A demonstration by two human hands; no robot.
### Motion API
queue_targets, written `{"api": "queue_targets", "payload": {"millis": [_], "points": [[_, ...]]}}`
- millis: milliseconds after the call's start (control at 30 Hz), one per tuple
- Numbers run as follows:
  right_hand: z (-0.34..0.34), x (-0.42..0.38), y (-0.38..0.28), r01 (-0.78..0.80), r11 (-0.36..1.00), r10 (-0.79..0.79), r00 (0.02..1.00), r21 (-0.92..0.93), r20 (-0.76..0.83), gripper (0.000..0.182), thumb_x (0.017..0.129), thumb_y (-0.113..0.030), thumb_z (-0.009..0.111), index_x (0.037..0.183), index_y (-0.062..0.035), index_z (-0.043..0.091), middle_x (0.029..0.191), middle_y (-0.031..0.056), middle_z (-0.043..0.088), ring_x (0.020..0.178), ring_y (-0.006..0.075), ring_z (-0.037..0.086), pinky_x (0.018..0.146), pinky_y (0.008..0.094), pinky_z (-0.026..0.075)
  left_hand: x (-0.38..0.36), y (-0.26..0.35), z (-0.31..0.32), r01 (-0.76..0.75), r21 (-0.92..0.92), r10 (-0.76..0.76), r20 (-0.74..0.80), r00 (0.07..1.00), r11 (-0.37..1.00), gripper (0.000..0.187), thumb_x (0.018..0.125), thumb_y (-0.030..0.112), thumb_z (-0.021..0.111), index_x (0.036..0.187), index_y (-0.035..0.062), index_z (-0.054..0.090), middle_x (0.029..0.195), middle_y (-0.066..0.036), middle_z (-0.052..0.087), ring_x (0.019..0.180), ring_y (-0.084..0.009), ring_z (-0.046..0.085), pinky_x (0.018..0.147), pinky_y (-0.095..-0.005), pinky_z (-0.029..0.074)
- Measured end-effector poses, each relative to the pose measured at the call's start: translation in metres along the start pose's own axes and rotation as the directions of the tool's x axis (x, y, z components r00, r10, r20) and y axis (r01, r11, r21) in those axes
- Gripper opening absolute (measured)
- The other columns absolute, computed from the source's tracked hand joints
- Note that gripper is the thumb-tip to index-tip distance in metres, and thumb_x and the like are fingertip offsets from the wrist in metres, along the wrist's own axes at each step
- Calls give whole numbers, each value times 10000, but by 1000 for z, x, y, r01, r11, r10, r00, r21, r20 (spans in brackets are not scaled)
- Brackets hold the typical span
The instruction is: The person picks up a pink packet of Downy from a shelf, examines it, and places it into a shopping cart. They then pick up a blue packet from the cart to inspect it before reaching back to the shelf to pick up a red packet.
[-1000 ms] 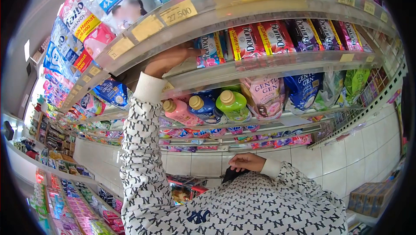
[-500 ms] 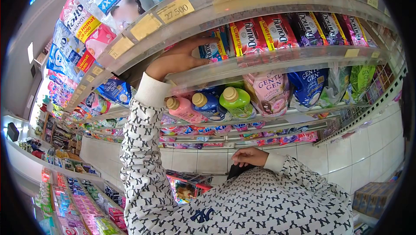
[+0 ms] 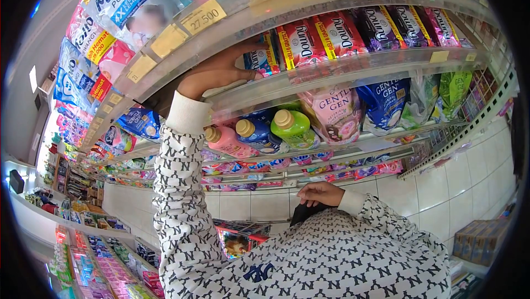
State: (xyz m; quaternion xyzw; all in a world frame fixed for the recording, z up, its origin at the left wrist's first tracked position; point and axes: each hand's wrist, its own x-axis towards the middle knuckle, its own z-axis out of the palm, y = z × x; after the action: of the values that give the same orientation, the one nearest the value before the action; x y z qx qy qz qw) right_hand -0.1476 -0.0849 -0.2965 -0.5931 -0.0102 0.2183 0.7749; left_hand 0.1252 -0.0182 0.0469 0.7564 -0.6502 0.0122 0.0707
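Observation:
On the upper shelf my left hand (image 3: 212, 73) reaches in behind the clear front rail. Its thumb and fingers close round the left end of a blue Downy sachet pack (image 3: 261, 62); part of the fingers is hidden in the shelf's shadow. Red Downy packs (image 3: 301, 44) stand directly to the right of it, followed by dark purple Downy packs (image 3: 381, 27). Low in front of my body, my right hand (image 3: 322, 194) is curled, fingers bent over something black (image 3: 305, 212) that I cannot make out.
Below are pink, blue and green bottles (image 3: 294, 128) and Gentle Gen pouches (image 3: 334, 114). Molto pouches (image 3: 124, 1) fill the shelf above, behind a rail with price tags (image 3: 204, 16). A basket (image 3: 240, 238) stands near my body; cartons (image 3: 480, 241) sit at right.
The view has shifted slightly, so the shelves appear a little further left and lower at the right side. My left hand stays at the blue Downy pack; my right hand remains curled low down.

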Motion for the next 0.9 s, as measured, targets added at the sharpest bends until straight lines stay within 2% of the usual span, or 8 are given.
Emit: {"api": "queue_targets", "payload": {"millis": [300, 533, 567, 700, 733, 800, 867, 900], "points": [[3, -2, -4, -15, 1000, 15, 1000, -12, -3, 301, 995, -343, 556, 1158, -95, 604, 1026, 12, 680, 830, 79, 619, 720, 235, 501, -13, 6, -9, 39, -43, -42, -49, 998, 998, 529, 845, 236, 711, 1336, 113, 558, 1382, -111, 538, 1314, -280, 457, 1117, -378, 339], [4, 6, 6, 7, 1000, -7, 1000, -11, -9, 323, 991, -353, 558, 1005, -51, 673, 941, 1, 692, 776, 61, 604, 671, 215, 481, -83, 35, -13, 65, -40, -74, -289, 955, 997, 379, 924, 197, 616, 1277, 61, 597, 1308, -143, 587, 1224, -303, 538, 1046, -371, 389], [6, 6, 5, 1, 1000, -2, 1000, -29, -11, 337, 991, -354, 559, 973, -42, 683, 915, 3, 693, 754, 58, 599, 657, 211, 475, -100, 50, -8, 69, 29, -51, -406, 912, 997, 344, 900, 151, 627, 1223, 33, 628, 1255, -173, 605, 1168, -337, 568, 1001, -399, 429], [20, 12, 9, -70, 997, 75, 986, 40, -149, 387, 995, -352, 553, 861, -18, 696, 826, 11, 689, 666, 55, 572, 614, 206, 452, -199, 81, 64, 104, -260, -251, -632, 733, 960, 251, 895, 87, 599, 1123, 18, 680, 1141, -156, 656, 1101, -300, 603, 957, -374, 456], [27, 14, 7, -49, 993, 69, 978, 106, -196, 439, 997, -345, 549, 731, -17, 671, 767, 21, 675, 618, 63, 554, 593, 205, 441, -222, 80, 92, 189, -362, -390, -631, 671, 913, 247, 894, 87, 597, 1116, 17, 681, 1123, -149, 662, 1089, -293, 609, 950, -366, 459], [18, 21, 15, -9, 993, 17, 998, 121, -64, 360, 997, -317, 555, 814, -23, 654, 827, 27, 675, 664, 65, 561, 618, 203, 444, -271, 86, 161, 355, -562, -663, -598, 450, 747, 237, 893, 88, 595, 1101, 14, 682, 1089, -134, 673, 1063, -279, 622, 936, -350, 464], [25, 25, 11, -7, 997, 12, 998, 79, -65, 287, 997, -293, 559, 905, -32, 637, 882, 29, 672, 705, 68, 568, 638, 203, 445, -315, 107, 231, 599, -696, -915, -352, 195, 395, 240, 949, 144, 542, 1103, 13, 670, 1110, -103, 668, 1075, -231, 609, 965, -342, 436], [37, 34, 12, -6, 999, 9, 998, 54, -54, 257, 997, -281, 560, 950, -37, 628, 909, 30, 670, 725, 70, 572, 647, 203, 445, -341, 121, 265, 634, -696, -940, -284, 188, 337, 229, 948, 140, 545, 1100, 23, 670, 1092, -106, 669, 1059, -232, 613, 952, -340, 441]]}}
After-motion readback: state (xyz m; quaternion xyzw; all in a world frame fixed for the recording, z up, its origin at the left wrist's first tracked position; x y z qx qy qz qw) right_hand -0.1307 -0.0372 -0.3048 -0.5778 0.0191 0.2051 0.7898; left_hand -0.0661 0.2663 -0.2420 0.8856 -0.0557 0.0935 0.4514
